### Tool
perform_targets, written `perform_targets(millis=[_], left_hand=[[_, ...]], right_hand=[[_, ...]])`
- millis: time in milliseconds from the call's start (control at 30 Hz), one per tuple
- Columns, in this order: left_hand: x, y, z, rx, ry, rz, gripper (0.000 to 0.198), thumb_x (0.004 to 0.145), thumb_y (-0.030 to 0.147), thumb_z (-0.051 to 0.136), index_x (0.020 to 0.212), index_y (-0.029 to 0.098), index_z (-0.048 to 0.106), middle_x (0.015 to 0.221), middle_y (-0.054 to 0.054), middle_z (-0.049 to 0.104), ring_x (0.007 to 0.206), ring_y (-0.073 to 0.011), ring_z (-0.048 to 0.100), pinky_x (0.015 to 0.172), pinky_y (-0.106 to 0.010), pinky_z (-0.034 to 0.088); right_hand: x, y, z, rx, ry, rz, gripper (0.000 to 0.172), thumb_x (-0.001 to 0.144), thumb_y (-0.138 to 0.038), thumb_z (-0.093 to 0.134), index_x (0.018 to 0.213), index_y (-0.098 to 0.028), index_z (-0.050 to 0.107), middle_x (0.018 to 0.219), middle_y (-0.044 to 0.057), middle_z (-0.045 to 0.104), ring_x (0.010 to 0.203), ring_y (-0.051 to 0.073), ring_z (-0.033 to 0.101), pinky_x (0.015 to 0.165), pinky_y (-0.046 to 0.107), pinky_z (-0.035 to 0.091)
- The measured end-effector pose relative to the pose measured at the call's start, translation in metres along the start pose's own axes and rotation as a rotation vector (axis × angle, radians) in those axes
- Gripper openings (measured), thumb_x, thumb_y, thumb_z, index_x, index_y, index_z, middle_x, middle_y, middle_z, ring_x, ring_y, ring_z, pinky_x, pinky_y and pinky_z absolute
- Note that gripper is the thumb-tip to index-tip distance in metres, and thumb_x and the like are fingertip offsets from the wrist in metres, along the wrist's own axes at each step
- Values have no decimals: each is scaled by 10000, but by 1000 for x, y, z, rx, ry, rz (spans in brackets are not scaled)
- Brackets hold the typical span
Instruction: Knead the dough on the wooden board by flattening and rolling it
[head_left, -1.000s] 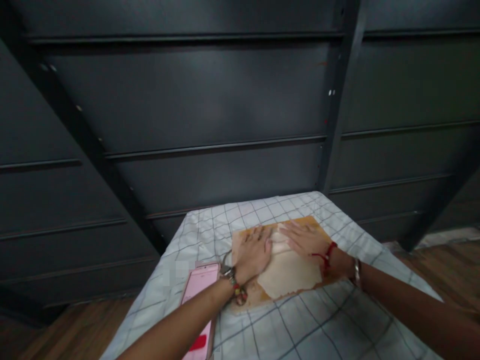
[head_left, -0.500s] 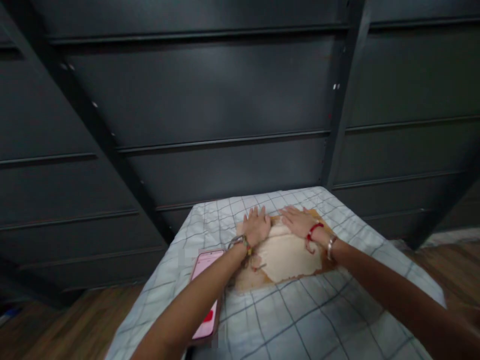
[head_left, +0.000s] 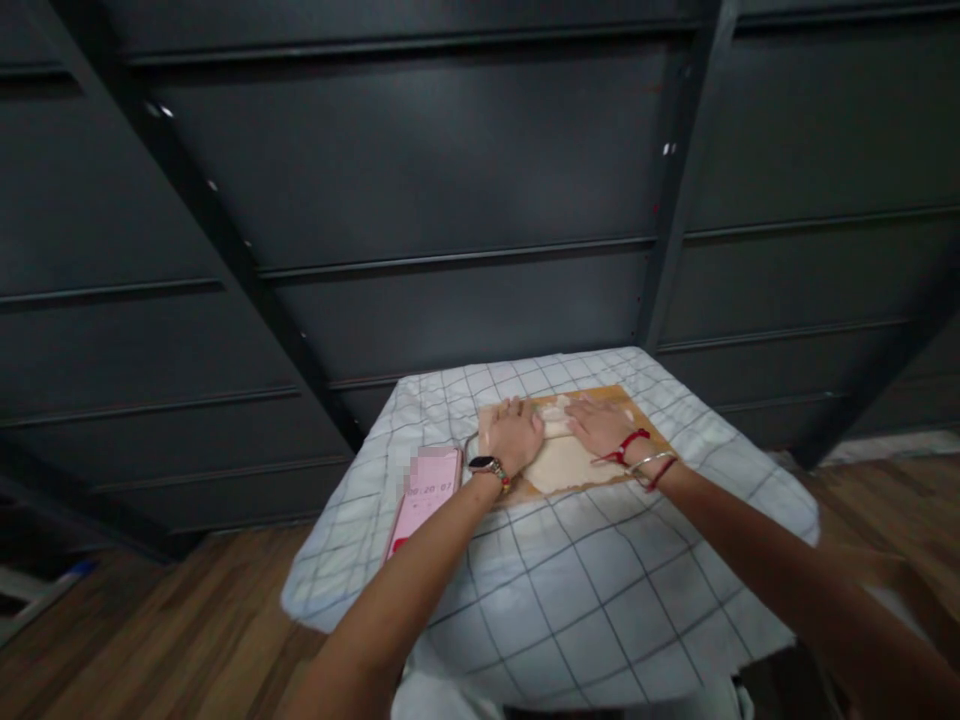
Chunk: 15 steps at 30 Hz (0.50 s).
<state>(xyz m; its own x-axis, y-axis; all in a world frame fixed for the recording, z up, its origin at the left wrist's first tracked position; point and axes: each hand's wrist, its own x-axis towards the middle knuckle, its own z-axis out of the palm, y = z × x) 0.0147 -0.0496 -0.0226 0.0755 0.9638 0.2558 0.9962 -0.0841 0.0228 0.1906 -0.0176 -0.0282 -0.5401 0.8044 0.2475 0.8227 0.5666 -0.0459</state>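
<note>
A sheet of pale, flattened dough (head_left: 574, 472) lies on a wooden board (head_left: 611, 394). Across it, between the hands, runs a pale rod-like roll (head_left: 556, 429); whether it is a rolling pin or rolled-up dough I cannot tell. My left hand (head_left: 514, 437) rests palm down over the roll's left end, fingers stretched forward and slightly bent. Over its right end lies my right hand (head_left: 602, 427), flat, with the fingers pointing inward. Both palms cover the ends of the roll. Neither hand is visibly wrapped round anything.
A pink-screened phone (head_left: 429, 490) with a running timer lies left of the board, partly behind my left forearm. The table has a white checked cloth (head_left: 555, 570). Dark metal panels (head_left: 465, 170) stand behind it. Wooden floor (head_left: 217, 620) shows around the table.
Both hands stay palm down on the roll, the left fingers now more bent. The view has shifted, so the table sits higher and more of its near edge shows.
</note>
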Motion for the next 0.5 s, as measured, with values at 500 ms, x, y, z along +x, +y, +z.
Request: perform_targets(millis=[500], left_hand=[[-98, 17, -17, 7, -24, 149, 522, 949, 320, 283, 1410, 80, 331, 1455, -157, 325, 1337, -267, 296, 1083, -397, 240]], right_hand=[[-97, -11, -14, 31, -68, -130, 505, 909, -312, 346, 1389, -166, 401, 1450, 78, 350, 1327, 221, 309, 1085, 461, 254]])
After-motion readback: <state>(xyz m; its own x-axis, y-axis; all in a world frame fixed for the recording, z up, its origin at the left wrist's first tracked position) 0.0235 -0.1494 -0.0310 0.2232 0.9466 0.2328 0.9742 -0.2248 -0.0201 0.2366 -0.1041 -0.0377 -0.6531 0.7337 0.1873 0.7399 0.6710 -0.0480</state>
